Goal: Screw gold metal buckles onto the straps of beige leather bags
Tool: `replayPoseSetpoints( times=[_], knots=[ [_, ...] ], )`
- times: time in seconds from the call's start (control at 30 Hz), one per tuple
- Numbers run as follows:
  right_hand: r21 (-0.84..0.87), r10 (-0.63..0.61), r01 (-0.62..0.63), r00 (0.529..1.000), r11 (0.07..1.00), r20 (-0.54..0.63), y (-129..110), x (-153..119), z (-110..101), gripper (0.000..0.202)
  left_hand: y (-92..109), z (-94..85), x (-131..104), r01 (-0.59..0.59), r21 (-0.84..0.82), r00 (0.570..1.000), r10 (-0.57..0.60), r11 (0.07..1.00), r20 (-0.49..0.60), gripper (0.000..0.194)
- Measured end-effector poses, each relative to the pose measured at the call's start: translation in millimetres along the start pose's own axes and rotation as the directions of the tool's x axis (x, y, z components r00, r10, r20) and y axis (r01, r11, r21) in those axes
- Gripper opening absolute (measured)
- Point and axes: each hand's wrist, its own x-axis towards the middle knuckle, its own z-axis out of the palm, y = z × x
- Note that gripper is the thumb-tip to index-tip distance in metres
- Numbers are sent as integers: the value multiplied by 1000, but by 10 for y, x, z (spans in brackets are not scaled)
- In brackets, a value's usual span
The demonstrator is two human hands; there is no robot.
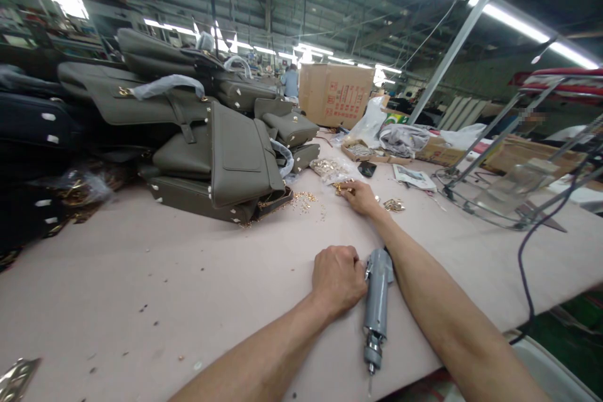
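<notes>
Small gold metal fittings [338, 189] near frame centre are meeting my right hand [360, 198], grip unclear; I'm apparently picking, next needing precision; my left hand [339, 277] is resting fisted.

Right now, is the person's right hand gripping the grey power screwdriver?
No: the right hand is at some small gold-coloured pieces, while the grey power screwdriver lies on the table beside the left hand.

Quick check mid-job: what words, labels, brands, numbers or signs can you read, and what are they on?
None that I can quote with certainty.
Box: red print, too blurred to read.
Sheet: print too small to read.
Driver: no readable text.
Bags: no readable text.
</notes>
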Motion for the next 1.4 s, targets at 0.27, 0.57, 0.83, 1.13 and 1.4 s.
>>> replayPoseSetpoints(
  times=[0.27,0.57,0.83,1.13,1.4],
  knots=[
    [84,69,-58,989,995,-128,-75,17,-221,33,-13,23,6,0,-2,1000,0,1000,0,25],
    [169,316,-274,891,947,-326,266,-268,-924,31,-30,38,10,-23,-2,999,23,1000,-22,25],
    [190,207,-152,925,970,-319,55,-234,-649,29,-27,31,15,-24,21,999,24,1000,-21,25],
    [-114,-31,35,999,993,38,-192,-110,-115,32,-25,43,17,-17,20,1000,17,1000,-2,25],
    [0,-9,9,1000,1000,21,-85,-77,-131,17,2,-2,6,-13,22,1000,13,1000,16,25]
  ],
)
